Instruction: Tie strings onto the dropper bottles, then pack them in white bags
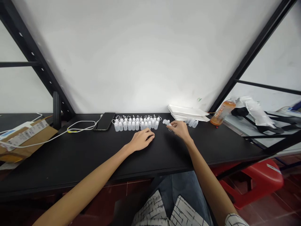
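Several small white plastic bottles stand in rows on the black table, just in front of the wall. My left hand rests on the table right before them, fingers curled loosely, nothing visible in it. My right hand reaches to the right of the rows, its fingers pinched on a small white bottle lying at the fingertips. A few more small bottles lie beside a stack of white paper.
A black phone with a white cable lies left of the bottles. A cardboard box sits far left. An orange drink bottle lies at right. A red stool stands below right. Black shelf struts frame both sides.
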Tool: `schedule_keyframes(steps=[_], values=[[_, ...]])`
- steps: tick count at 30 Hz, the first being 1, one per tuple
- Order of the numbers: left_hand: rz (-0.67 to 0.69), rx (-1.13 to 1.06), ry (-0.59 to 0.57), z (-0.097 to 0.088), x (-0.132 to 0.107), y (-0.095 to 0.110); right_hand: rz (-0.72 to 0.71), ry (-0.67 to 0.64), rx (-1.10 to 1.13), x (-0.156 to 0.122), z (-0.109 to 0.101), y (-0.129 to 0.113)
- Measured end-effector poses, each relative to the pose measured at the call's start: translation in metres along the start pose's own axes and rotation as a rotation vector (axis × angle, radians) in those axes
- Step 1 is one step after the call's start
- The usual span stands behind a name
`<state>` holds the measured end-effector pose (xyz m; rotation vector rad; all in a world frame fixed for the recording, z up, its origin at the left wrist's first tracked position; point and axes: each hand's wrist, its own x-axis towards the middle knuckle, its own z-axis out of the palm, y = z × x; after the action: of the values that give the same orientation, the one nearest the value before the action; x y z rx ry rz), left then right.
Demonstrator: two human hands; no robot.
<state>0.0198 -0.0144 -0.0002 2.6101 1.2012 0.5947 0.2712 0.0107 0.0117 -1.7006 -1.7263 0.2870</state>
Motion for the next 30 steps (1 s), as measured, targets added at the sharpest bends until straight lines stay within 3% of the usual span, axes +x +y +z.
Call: schedule_keyframes(steps=[4,8,15,25,30], values=[[-0.002,0.000,0.004,0.000,0.000,0.000,-0.015,0.090,0.190,0.003,0.002,0.003],[0.004,-0.002,0.012,0.001,0.000,0.000,-0.043,0.081,0.175,0.006,0.007,-0.009],[0.007,0.003,0.005,0.000,0.001,0.001,-0.120,-0.023,-0.018,0.009,0.013,-0.030],[0.021,0.018,0.004,0.000,0.001,0.001,-0.094,-0.227,-0.271,0.029,0.006,-0.048],[0.027,0.018,0.010,0.000,0.000,0.000,-0.067,-0.243,-0.440,0.035,0.010,-0.058]])
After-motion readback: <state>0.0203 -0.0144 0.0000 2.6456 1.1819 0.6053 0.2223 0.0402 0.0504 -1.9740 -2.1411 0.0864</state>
